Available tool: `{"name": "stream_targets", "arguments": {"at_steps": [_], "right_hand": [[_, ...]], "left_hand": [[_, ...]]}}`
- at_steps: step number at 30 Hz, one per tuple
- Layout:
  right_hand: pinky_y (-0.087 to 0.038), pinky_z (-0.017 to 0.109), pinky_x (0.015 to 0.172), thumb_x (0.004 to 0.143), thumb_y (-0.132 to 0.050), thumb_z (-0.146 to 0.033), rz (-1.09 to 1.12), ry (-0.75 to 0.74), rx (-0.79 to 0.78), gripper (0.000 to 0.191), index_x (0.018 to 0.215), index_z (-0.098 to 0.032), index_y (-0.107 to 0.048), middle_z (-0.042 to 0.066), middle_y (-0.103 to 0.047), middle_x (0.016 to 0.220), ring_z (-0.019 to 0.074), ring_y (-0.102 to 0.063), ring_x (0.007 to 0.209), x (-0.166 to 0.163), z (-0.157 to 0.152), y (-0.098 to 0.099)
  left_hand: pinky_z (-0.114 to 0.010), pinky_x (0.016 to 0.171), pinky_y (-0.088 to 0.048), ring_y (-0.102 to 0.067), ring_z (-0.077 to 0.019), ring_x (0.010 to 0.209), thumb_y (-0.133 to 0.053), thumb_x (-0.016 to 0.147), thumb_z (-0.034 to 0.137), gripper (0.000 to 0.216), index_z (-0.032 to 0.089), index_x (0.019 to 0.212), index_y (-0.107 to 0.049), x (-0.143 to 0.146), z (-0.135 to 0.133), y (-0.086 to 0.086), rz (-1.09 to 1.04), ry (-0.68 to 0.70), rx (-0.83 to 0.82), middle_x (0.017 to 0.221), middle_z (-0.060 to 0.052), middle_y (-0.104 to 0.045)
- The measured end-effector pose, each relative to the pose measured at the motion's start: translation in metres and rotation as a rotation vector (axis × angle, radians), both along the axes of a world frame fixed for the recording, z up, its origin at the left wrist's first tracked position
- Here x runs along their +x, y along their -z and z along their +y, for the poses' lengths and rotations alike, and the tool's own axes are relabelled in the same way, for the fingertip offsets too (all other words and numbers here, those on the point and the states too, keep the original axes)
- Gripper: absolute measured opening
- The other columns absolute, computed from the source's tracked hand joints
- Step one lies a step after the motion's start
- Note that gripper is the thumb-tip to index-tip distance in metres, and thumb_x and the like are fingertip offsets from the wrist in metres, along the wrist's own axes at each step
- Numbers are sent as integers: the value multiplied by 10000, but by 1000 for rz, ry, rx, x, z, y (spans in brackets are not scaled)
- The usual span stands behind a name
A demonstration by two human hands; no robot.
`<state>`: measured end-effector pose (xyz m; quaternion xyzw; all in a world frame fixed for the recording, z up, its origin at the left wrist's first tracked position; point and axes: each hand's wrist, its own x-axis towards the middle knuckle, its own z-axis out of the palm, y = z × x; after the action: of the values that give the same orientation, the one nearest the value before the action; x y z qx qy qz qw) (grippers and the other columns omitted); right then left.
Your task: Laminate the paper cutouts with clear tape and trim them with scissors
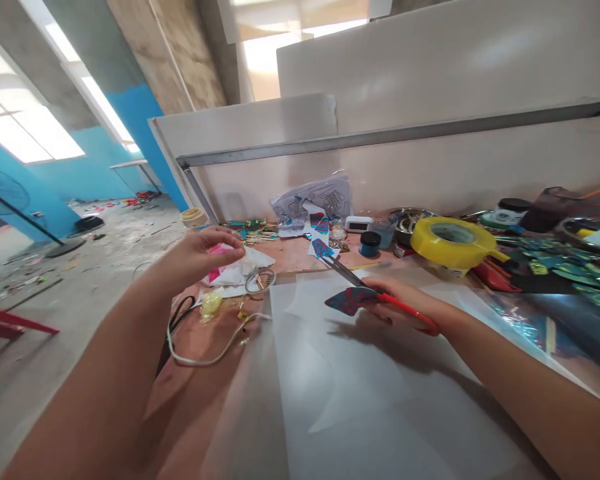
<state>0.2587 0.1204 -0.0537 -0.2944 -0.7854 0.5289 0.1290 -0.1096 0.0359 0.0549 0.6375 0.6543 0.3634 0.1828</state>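
My right hand [397,300] is closed on red-handled scissors [347,273], whose blades point up and left, and it also pinches a small red-and-blue patterned cut-out [347,301] over a white paper sheet [360,393]. My left hand [205,257] hovers at the table's left end with fingers curled. It is pinched on a small pink piece [220,250] above crumpled white paper [240,270].
A yellow tape roll [450,241] stands at the right, with jars, a metal bowl [407,223] and green patterned sheets [560,267] near it. A plastic bag of printed sheets [313,203] leans on the white partition. A white cord [215,347] trails by the table's left edge.
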Motion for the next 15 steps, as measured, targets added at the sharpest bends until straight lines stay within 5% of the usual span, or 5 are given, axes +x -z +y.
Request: {"name": "stream_targets", "arguments": {"at_steps": [4, 9, 15], "right_hand": [[-306, 258, 487, 915, -461, -264, -3, 2, -47, 131, 881, -223, -581, -52, -450, 634, 134, -421, 527, -1, -2, -1], [-289, 253, 497, 801, -590, -202, -3, 21, -30, 107, 896, -199, -640, -40, -487, 657, 128, -431, 548, -3, -6, -8], [-322, 250, 452, 887, -523, -271, 49, 38, -47, 89, 837, -222, -578, -46, -478, 594, 134, -417, 490, -1, -9, -12]], "left_hand": [[-306, 682, -495, -660, -248, 771, -652, 697, 593, 397, 216, 763, -756, -41, -11, 31, 290, -15, -281, 774, -37, -733], [-298, 630, -484, -675, -253, 699, -597, 711, 488, 306, 205, 673, -705, -74, -9, 77, 478, -130, -378, 653, -40, -720], [-404, 881, -470, -705, -320, 941, -559, 787, 288, 228, 193, 913, -722, -66, -22, 108, 820, -235, -325, 935, -129, -769]]}}
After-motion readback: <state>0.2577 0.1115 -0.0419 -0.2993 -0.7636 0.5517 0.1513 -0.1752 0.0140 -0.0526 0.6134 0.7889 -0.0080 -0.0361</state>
